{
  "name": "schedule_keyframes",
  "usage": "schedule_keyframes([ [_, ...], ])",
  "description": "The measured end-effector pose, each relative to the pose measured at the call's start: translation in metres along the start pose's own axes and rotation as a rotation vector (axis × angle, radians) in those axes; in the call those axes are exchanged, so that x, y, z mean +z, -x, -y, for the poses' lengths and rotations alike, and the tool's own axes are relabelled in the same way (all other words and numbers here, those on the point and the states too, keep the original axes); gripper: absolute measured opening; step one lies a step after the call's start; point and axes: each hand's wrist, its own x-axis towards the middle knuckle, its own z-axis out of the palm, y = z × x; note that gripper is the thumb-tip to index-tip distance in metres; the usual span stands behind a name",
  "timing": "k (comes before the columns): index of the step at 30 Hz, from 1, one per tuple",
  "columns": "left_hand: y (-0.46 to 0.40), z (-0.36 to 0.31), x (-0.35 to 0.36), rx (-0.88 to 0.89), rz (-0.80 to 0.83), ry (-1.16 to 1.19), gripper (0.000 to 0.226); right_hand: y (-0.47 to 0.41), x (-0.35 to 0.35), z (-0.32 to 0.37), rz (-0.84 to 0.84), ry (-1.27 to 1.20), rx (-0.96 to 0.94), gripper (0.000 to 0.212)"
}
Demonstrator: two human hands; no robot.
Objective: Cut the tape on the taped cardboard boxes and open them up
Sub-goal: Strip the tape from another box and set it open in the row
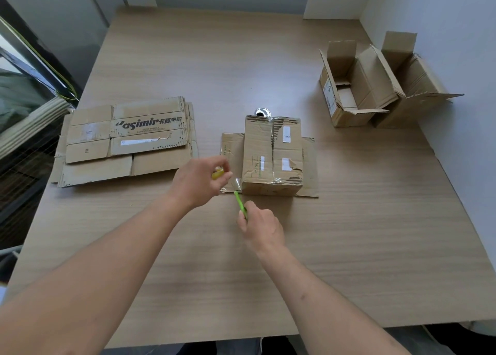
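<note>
Taped box, frame centre, top seam taped; my right hand fists a green cutter just below its lower-left corner; my left hand pinches a yellowish piece. Step: I judge cutting about to start; next, blade onto tape.

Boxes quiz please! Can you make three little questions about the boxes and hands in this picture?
1. True or false: the taped box in the middle is already fully open.
2. What does the right hand hold? A) a green cutter B) a spoon C) a pencil
3. Fill in: the two open boxes stand at the table's far ____ side.

Key
1. False: its top flaps are shut, with tape across them.
2. A. The left hand pinches a small yellow piece.
3. Right. The flattened boxes lie on the left.
</note>
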Motion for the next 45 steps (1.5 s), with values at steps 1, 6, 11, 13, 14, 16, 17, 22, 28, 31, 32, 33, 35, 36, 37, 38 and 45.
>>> schedule_keyframes([
  [1, 0.001, 0.003, -0.001, -0.019, -0.01, 0.018, 0.012, 0.0, 0.001, 0.0, -0.008, 0.017, -0.016, 0.024],
  [6, 0.01, 0.019, -0.001, -0.098, -0.054, 0.082, 0.014, -0.002, 0.014, -0.003, 0.0, 0.076, -0.065, 0.022],
  [11, 0.017, 0.034, 0.002, -0.11, -0.053, 0.08, 0.014, -0.001, 0.032, -0.01, 0.007, 0.163, -0.118, 0.024],
  [13, 0.018, 0.038, 0.002, -0.115, -0.051, 0.075, 0.014, 0.001, 0.041, -0.013, -0.003, 0.194, -0.169, 0.023],
  [14, 0.018, 0.039, 0.003, -0.114, -0.051, 0.078, 0.014, 0.001, 0.044, -0.014, -0.024, 0.209, -0.193, 0.02],
  [16, 0.018, 0.042, 0.002, -0.109, -0.046, 0.088, 0.014, -0.001, 0.046, -0.014, -0.088, 0.237, -0.226, 0.018],
  [17, 0.017, 0.042, 0.002, -0.105, -0.043, 0.095, 0.014, -0.001, 0.044, -0.013, -0.064, 0.235, -0.223, 0.019],
  [22, 0.01, 0.039, -0.002, -0.08, -0.047, 0.154, 0.014, -0.01, 0.024, -0.004, -0.171, 0.162, -0.309, 0.03],
  [28, -0.003, 0.032, -0.008, -0.061, -0.036, 0.184, 0.015, -0.048, -0.015, 0.012, -0.554, 0.06, -0.393, 0.025],
  [31, -0.01, 0.03, -0.007, -0.054, -0.015, 0.198, 0.015, -0.06, -0.024, 0.017, -0.447, 0.097, -0.243, 0.045],
  [32, -0.012, 0.03, -0.006, -0.051, -0.013, 0.203, 0.015, -0.063, -0.025, 0.017, -0.423, 0.116, -0.214, 0.046],
  [33, -0.014, 0.029, -0.005, -0.05, -0.013, 0.21, 0.015, -0.065, -0.025, 0.017, -0.401, 0.127, -0.199, 0.046],
  [35, -0.019, 0.028, -0.003, -0.047, -0.007, 0.227, 0.014, -0.069, -0.025, 0.017, -0.366, 0.147, -0.195, 0.055],
  [36, -0.02, 0.028, -0.002, -0.044, -0.001, 0.235, 0.014, -0.071, -0.026, 0.017, -0.346, 0.157, -0.204, 0.062],
  [37, -0.022, 0.028, -0.001, -0.04, 0.006, 0.242, 0.014, -0.074, -0.028, 0.016, -0.323, 0.164, -0.218, 0.069],
  [38, -0.024, 0.028, -0.001, -0.037, 0.012, 0.246, 0.014, -0.077, -0.031, 0.014, -0.289, 0.162, -0.237, 0.075],
  [45, -0.037, 0.026, 0.0, -0.038, 0.039, 0.247, 0.014, -0.099, -0.048, -0.012, -0.064, 0.088, -0.379, 0.048],
])
